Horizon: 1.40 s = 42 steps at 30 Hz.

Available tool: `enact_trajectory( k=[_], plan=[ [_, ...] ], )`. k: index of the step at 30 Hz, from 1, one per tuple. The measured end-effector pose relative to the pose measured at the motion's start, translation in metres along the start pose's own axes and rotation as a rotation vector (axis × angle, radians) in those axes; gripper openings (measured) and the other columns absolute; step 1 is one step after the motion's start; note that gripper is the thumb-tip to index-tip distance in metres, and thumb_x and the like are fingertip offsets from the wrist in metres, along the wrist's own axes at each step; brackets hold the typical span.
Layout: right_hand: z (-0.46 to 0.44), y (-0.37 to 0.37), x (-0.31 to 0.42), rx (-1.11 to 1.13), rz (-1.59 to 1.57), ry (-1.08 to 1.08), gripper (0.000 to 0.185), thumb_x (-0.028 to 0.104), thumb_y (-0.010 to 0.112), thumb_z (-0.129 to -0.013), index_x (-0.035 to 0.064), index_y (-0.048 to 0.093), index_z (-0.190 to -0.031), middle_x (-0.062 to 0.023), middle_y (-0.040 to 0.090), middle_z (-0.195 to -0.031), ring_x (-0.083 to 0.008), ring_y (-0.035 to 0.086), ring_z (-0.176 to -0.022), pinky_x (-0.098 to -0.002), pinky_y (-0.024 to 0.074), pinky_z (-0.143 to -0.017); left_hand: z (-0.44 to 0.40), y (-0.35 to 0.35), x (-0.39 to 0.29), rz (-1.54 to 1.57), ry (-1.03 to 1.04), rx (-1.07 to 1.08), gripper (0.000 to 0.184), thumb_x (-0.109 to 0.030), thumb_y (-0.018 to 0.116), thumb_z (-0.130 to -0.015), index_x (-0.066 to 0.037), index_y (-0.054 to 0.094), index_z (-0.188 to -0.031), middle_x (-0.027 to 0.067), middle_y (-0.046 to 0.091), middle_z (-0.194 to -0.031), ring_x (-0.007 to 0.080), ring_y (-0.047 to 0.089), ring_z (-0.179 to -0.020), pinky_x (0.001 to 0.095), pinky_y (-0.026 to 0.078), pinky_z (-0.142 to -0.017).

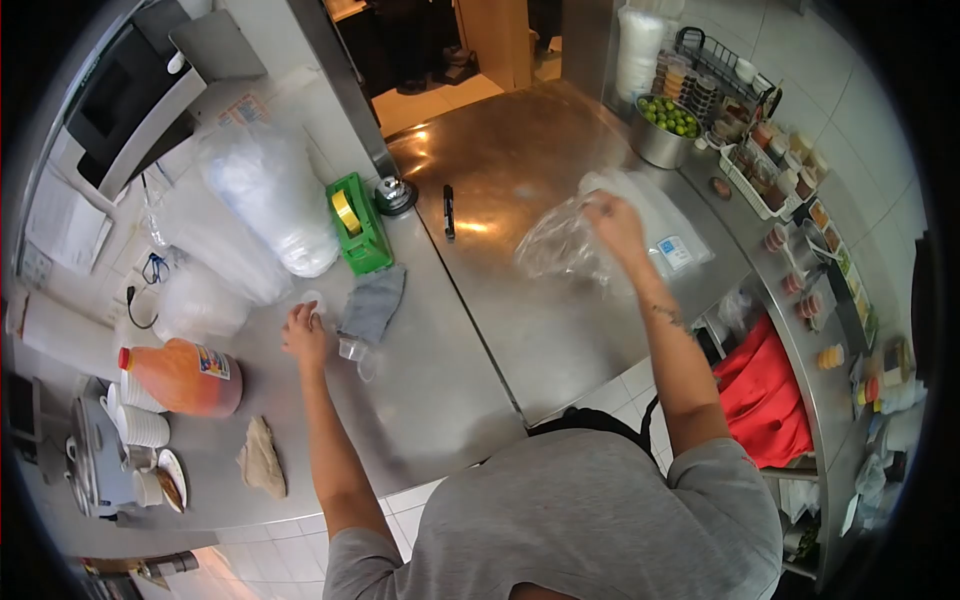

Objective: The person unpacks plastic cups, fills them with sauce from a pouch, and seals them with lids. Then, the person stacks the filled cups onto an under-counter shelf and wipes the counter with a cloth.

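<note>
Right hand (607, 215) grips crinkled clear-plastic bag (572, 246) inside grey-steel worktop (430, 400)'s near edge; left hand (304, 335), grip unclear, at round clear-plastic cup (315, 299)

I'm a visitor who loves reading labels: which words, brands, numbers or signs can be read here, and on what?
Nothing can be read for certain.
Orange jug: label too small to read.
Clear plastic packet: blue-and-white sticker too blurred.
White sheet at far left: any writing too faint.
Reddish print above the big plastic bag: illegible, its surface unclear.
</note>
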State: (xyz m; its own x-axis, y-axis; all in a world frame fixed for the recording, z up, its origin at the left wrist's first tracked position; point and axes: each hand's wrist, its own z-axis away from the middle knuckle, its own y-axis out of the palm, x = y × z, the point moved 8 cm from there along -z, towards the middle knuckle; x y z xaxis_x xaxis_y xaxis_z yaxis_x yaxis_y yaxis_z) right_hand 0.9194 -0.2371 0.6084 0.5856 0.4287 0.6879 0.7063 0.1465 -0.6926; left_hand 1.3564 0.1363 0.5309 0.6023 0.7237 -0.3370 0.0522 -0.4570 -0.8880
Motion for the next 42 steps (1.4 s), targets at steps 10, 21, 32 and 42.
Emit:
enact_trajectory(
  k=[10,21,32,42],
  plan=[
    [-0.045,-0.032,-0.152,0.014,0.589,0.342,0.045,0.047,0.052,-0.085,0.0372,0.05,-0.129,-0.0093,0.041,-0.139,-0.0398,0.037,-0.126,-0.0615,0.0281,-0.099,0.084,-0.014,-0.063,-0.116,0.082,-0.171,0.053,-0.035,0.057,-0.087,-0.017,0.043,-0.134,0.0135,0.043,-0.133,0.0331,0.042,-0.118,0.0519,0.031,-0.092],
    [-0.027,-0.038,-0.135,-0.069,0.459,0.358,0.047,0.041,0.056,-0.084,0.0203,0.053,-0.127,-0.0149,0.043,-0.136,-0.0365,0.043,-0.121,-0.0501,0.037,-0.097,0.059,-0.018,-0.085,0.124,0.02,-0.423,0.036,-0.027,0.055,-0.09,-0.003,0.054,-0.116,0.0172,0.056,-0.109,0.0342,0.054,-0.1,0.045,0.042,-0.082],
    [0.018,0.052,-0.106,0.169,-0.523,0.128,0.047,0.024,0.065,-0.077,-0.007,0.058,-0.111,-0.0154,0.065,-0.096,-0.0218,0.061,-0.086,-0.0328,0.0474,-0.08,0.142,0.093,-0.277,0.755,0.253,0.197,0.052,-0.032,0.065,-0.085,0.002,0.048,-0.12,0.0241,0.054,-0.116,0.0346,0.054,-0.109,0.0405,0.042,-0.092],
    [0.088,0.05,0.037,0.332,-0.835,-0.098,0.038,-0.003,0.042,-0.083,0.0049,0.06,-0.116,-0.0031,0.057,-0.088,-0.0079,0.05,-0.064,-0.0241,0.0441,-0.056,0.16,-0.107,-0.3,0.681,0.643,-0.176,0.071,-0.022,0.077,-0.071,-0.002,0.045,-0.131,0.0206,0.032,-0.14,0.0364,0.037,-0.126,0.0455,0.035,-0.101]
  ],
)
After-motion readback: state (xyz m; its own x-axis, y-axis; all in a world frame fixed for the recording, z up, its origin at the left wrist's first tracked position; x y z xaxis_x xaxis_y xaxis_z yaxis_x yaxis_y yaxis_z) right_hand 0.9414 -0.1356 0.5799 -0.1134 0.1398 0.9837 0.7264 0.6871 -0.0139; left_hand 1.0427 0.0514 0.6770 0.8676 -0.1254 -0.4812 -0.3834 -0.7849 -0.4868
